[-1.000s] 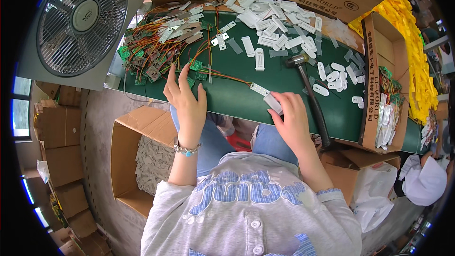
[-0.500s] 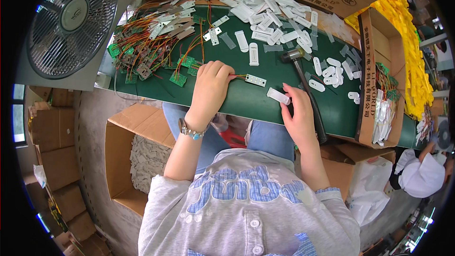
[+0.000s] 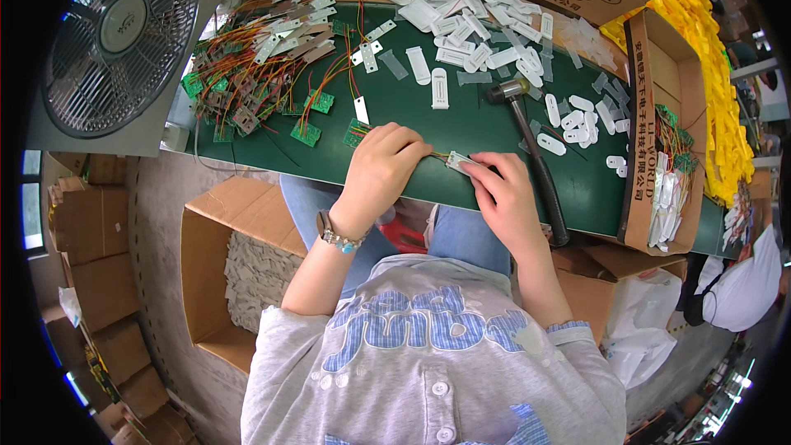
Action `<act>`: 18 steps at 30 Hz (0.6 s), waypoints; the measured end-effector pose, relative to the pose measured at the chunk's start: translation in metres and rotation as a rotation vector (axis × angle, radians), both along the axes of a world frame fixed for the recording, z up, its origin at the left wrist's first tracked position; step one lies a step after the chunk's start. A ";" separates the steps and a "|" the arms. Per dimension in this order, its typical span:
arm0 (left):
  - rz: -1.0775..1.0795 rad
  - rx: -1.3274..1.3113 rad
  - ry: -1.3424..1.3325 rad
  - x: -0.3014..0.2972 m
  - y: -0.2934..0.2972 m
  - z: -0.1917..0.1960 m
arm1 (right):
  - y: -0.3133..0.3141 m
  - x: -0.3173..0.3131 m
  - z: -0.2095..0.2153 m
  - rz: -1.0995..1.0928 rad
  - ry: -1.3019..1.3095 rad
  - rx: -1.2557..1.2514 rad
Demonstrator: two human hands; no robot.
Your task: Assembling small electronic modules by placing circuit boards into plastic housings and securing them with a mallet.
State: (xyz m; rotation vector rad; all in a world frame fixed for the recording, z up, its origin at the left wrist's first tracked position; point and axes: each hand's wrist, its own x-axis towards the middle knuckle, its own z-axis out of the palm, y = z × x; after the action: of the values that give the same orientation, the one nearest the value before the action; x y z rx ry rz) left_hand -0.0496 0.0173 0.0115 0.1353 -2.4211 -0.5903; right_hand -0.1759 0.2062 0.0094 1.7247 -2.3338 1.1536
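Observation:
Near the front edge of the green table, my left hand [image 3: 386, 163] has its fingers closed on thin coloured wires [image 3: 439, 155]. These wires run to a small silvery plate [image 3: 455, 159], which my right hand [image 3: 504, 194] pinches between thumb and fingers. The white plastic housing seems to be under the plate, mostly hidden by the right fingers. A green circuit board [image 3: 356, 133] lies just beyond my left hand. Farther left is a tangled heap of wired circuit boards and metal plates [image 3: 247, 74]. Loose white plastic housings [image 3: 441, 89] lie beyond my hands.
A hammer [image 3: 534, 156] with a black handle lies right of my right hand. Small white oval covers [image 3: 577, 124] are scattered beyond it. At the right stands an open carton [image 3: 638, 132] with wired parts. A grey fan [image 3: 124, 29] is at the left; a cardboard box [image 3: 202, 280] sits below.
The silvery plate, with its wires, has come to the white housing in my right hand. My left hand has moved slightly right and nearer; my right fingers have closed over both parts.

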 end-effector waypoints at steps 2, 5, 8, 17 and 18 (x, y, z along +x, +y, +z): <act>0.004 -0.015 0.007 -0.001 0.001 0.000 | 0.000 0.000 0.000 0.009 0.001 0.000; 0.008 -0.022 -0.002 -0.002 0.001 0.000 | 0.000 0.002 0.000 0.019 0.068 0.002; -0.006 -0.037 -0.010 -0.002 0.003 0.002 | -0.001 0.004 0.003 0.021 0.147 0.008; -0.120 -0.127 -0.032 -0.003 0.005 0.008 | -0.007 0.007 0.004 0.025 0.141 0.003; -0.107 -0.156 -0.052 -0.002 0.006 0.010 | -0.008 0.008 0.004 0.025 0.142 0.004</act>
State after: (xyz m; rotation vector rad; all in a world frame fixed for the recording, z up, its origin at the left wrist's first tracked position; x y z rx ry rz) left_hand -0.0513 0.0229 0.0212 -0.0455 -2.5263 -0.4473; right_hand -0.1678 0.1979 0.0133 1.7782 -2.2401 0.9950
